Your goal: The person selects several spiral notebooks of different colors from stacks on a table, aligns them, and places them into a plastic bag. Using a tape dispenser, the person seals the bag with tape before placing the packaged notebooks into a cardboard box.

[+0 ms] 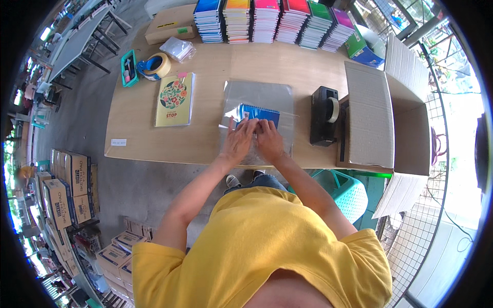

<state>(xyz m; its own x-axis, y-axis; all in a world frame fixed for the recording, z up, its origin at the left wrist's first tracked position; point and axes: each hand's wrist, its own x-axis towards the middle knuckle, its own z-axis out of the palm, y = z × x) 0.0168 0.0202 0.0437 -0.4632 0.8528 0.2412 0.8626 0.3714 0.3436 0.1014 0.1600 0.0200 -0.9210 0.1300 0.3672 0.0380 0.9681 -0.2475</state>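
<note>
Where a grey sheet lies: one blue spiral notebook, clear film about it. Left hand, right hand: at its near edge, fingers curled close; what they pinch, cannot tell. Left of notebook: yellow notebook. Right: black tape dispenser. Beyond: notebook stacks.

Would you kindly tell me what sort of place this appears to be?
Probably a stationery packing area: stacked notebooks, a black tape dispenser and an open cardboard box suggest it.

Brn ctns, teal bskt.
</note>
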